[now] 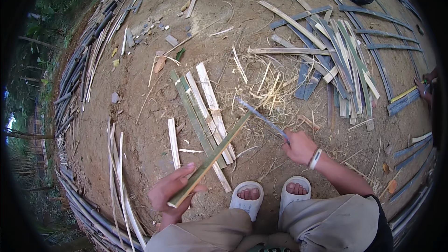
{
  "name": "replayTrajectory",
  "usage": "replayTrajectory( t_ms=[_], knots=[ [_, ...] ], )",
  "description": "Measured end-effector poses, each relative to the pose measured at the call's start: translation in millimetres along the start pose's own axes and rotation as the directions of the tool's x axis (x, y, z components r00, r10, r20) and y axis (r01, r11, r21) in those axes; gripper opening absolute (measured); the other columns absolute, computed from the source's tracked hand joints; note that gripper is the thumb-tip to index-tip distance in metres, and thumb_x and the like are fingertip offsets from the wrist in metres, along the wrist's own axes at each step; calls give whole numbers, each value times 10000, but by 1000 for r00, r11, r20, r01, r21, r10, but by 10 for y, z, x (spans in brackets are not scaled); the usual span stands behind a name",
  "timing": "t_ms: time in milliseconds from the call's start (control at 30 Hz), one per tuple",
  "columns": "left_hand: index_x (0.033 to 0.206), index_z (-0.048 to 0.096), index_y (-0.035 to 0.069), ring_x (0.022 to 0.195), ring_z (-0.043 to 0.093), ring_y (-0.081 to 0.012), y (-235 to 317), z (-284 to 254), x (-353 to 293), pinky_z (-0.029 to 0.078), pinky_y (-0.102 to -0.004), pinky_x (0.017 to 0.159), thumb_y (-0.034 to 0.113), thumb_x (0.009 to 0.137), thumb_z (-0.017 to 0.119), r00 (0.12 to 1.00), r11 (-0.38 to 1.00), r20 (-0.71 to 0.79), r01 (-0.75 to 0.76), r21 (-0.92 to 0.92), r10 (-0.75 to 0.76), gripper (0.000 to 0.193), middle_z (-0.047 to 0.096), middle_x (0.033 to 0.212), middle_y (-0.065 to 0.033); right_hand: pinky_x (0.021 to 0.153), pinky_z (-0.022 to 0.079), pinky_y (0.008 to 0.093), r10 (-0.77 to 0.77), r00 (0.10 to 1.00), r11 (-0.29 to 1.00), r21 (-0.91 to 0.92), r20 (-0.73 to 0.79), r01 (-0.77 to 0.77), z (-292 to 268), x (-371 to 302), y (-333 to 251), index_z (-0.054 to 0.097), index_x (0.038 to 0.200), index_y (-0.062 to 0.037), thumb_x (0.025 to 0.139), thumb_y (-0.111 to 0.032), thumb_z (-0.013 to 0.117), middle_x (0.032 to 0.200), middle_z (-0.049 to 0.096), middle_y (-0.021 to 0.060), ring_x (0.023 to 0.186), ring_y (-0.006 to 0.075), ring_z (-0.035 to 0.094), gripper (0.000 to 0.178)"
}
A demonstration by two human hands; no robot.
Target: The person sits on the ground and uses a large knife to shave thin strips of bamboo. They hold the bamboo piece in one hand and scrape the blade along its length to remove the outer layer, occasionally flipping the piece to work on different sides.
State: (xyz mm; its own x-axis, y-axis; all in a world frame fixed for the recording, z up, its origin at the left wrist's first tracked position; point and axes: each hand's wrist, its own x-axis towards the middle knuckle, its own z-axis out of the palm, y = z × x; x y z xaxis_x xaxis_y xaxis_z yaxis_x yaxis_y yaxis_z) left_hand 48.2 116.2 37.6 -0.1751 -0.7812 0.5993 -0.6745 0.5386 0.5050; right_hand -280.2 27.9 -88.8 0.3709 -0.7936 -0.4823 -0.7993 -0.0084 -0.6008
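While the left hand (163, 193) at lower left curls half-closed around a bamboo strip (213, 158), the right hand (301, 148), right of centre, clenches a knife (264, 119).

1. Floor: uneven brown earth (144, 154), extending around the left hand (172, 189) and right hand (301, 147).
2. Surface debris: one grey stone (115, 97), beyond and leftward of the left hand; one brown leaf (159, 64) and yellow leaves (115, 63), farther beyond it.
3. Perimeter: dense green vegetation (51, 9), far left of both hands.
4. Light: daylight; bright gap (11, 120) within the vegetation, same side.
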Motion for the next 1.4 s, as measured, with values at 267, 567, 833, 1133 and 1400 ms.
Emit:
replayTrajectory(
  t_ms=[267, 567, 833, 1133, 1400],
  knots=[
    [822, 540, 51, 575, 656, -195, 195, 12, 348, 558, -249, 515, 289, 708, 879, 807, 828, 283, -556, 68, 518, 429, 664, 727, -80, 573, 547, 498, -552, 833, 833, -16, 47, 553, -258, -664, -906, 537, 1028, -25, 830, -174, 578, 671, 621, 196, 605, 404, 650, 251],
    [846, 524, 69, 655, 676, -168, 240, 239, 355, 547, -228, 518, 219, 740, 879, 767, 810, 328, -586, 5, 552, 400, 668, 743, -68, 577, 556, 501, -270, 961, 961, -79, -49, 266, 5, -312, -205, 548, 1010, -83, 828, -178, 574, 643, 624, 165, 578, 380, 653, 208],
    [836, 524, 80, 631, 663, -160, 331, 148, 388, 474, -224, 467, 206, 783, 846, 787, 823, 336, -565, 55, 518, 350, 665, 712, -50, 577, 532, 514, -218, 974, 975, -65, -54, 215, 29, -76, -170, 567, 1017, -74, 807, -174, 592, 647, 625, 172, 600, 403, 640, 234],
    [827, 518, 61, 586, 649, -160, 242, 265, 373, 502, -224, 459, 171, 792, 831, 809, 845, 281, -534, -14, 516, 333, 654, 699, -72, 666, 554, 517, -35, 991, 998, -63, -129, 27, 188, 222, 357, 604, 1044, -30, 807, -150, 571, 672, 639, 232, 658, 431, 656, 267],
    [801, 514, 59, 601, 655, -171, 231, 134, 353, 513, -233, 459, 122, 798, 815, 811, 845, 299, -534, 23, 504, 307, 666, 708, -102, 646, 550, 517, -172, 982, 985, 11, -78, 174, 216, 60, 7, 611, 1059, -58, 813, -155, 573, 667, 641, 222, 649, 425, 657, 267]
  ],
)
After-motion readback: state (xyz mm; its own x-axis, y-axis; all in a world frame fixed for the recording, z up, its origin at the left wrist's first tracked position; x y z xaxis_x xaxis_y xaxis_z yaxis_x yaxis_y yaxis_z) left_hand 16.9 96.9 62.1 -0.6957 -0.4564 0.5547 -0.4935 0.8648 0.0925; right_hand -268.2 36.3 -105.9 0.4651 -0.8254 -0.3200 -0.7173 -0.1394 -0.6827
